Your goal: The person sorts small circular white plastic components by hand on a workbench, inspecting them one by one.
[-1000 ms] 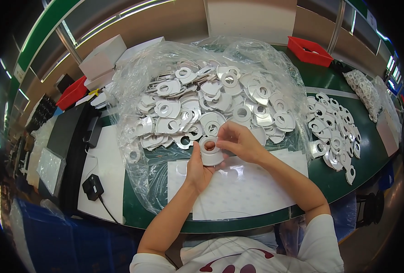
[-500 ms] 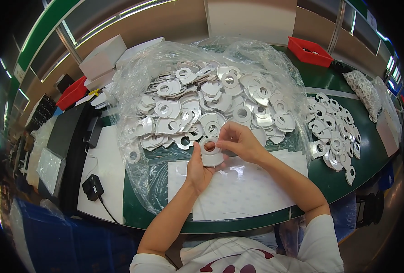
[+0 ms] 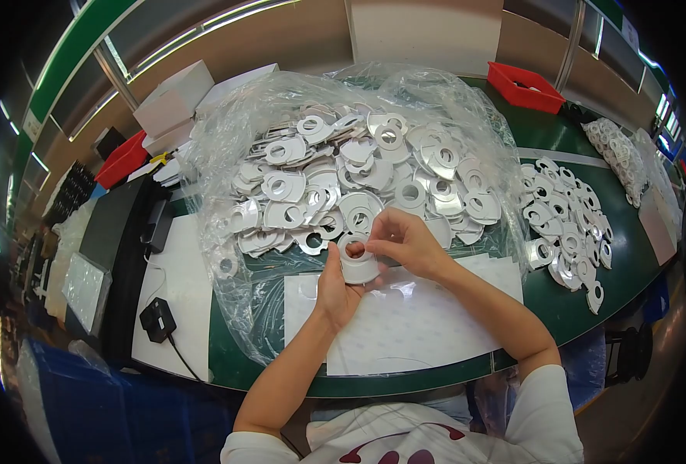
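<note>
A flat white plate with a round hole [image 3: 358, 271] rests in my left hand [image 3: 335, 291], the thumb along its left edge and the fingers beneath it. My right hand [image 3: 409, 243] is closed in a pinch at the upper right rim of the hole; whether something thin is between those fingertips I cannot make out. Just beyond, a big heap of similar white and silvery holed plates [image 3: 285, 185] lies on clear plastic sheeting [image 3: 231, 301]. Under my hands are white sheets with a glossy surface [image 3: 420, 329].
Another pile of holed plates [image 3: 567, 224] lies on the green table [image 3: 629, 259] at the right. Red bins [image 3: 525, 87] stand at the far right and far left. White boxes [image 3: 177, 97] sit at the back left. A black adapter with a cable [image 3: 157, 319] lies at the left.
</note>
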{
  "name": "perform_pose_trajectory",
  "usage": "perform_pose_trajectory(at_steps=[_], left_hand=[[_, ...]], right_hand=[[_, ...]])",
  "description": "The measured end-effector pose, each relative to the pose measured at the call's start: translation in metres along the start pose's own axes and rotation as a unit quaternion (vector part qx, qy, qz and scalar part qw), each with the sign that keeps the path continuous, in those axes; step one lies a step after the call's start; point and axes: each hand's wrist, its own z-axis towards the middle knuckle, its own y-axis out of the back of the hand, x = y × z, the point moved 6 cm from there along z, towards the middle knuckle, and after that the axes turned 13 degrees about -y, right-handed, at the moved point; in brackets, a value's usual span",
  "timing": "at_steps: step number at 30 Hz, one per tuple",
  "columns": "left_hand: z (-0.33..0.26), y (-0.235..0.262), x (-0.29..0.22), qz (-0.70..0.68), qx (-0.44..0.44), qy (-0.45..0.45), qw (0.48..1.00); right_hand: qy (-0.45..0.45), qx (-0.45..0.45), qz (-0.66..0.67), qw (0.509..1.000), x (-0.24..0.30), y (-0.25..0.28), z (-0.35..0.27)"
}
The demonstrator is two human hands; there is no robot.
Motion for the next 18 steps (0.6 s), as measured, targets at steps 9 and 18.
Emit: perform_pose_trajectory(at_steps=[9, 18], left_hand=[[0.0000, -0.0001, 0.0013, -0.001, 0.005, -0.004, 1.000], [0.0000, -0.0006, 0.0015, -0.002, 0.019, -0.006, 1.000]], right_hand=[[0.006, 0.001, -0.007, 1.000, -0.0002, 0.0008, -0.0005], [-0.005, 0.009, 0.020, 1.000, 0.0002, -0.0018, -0.0031]])
